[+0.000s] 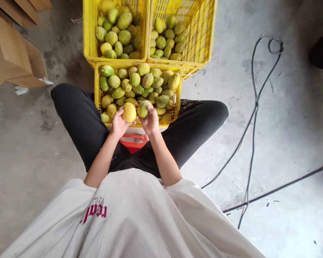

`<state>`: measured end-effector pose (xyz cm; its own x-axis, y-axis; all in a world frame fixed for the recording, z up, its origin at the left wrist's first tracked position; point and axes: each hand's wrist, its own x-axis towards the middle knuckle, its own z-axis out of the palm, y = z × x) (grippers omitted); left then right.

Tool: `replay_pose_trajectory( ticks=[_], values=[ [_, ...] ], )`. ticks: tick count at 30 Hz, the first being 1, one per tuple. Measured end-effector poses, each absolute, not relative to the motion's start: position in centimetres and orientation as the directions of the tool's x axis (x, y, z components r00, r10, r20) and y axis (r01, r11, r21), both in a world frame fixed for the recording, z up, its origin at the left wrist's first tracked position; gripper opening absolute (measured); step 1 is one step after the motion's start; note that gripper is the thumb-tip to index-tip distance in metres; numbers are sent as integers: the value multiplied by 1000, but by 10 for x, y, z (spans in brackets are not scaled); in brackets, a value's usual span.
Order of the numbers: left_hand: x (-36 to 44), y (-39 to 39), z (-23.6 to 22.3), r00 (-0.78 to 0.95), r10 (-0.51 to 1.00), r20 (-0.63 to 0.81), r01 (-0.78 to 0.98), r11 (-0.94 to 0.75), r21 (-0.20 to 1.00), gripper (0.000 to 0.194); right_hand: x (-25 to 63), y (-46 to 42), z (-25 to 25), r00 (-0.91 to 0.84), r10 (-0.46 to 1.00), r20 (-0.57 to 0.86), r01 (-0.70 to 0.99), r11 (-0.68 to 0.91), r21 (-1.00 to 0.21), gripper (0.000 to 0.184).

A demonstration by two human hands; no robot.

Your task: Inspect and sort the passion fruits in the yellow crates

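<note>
Both hands point(119, 124) point(151, 122) hold fruit point(129, 112) point(143, 109); shirt point(140, 211) bears unclear magenta lettering point(97, 211).

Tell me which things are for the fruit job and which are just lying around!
Seem part of the job:
left hand, holding a yellow fruit
right hand, holding a greener fruit
near crate of fruit
far left crate of fruit
far right crate of fruit

Seem just lying about:
cardboard
black cable
</note>
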<state>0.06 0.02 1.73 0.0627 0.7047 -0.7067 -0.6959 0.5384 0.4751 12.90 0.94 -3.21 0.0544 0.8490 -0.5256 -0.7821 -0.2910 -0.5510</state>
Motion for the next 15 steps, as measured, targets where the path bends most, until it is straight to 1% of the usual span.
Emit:
replay_pose_trajectory(
  ticks=[3, 6, 10, 15],
  values=[
    [1, 0, 26, 61, 672, -738, -720, 542, 434, 30, 129, 10, -35, 55, 851, -522, -804, -272, -529, 45],
    [3, 0, 31, 96, 657, -748, -707, 574, 413, 31, 131, 11, -37, 71, 848, -525, -819, -251, -516, 50],
    [4, 0, 29, 116, 673, -730, -679, 590, 436, 31, 134, 10, -36, 83, 847, -525, -802, -255, -539, 57],
    [2, -1, 17, 111, 691, -714, -648, 595, 475, 25, 133, 9, -39, 99, 852, -514, -794, -243, -557, 59]
  ],
)
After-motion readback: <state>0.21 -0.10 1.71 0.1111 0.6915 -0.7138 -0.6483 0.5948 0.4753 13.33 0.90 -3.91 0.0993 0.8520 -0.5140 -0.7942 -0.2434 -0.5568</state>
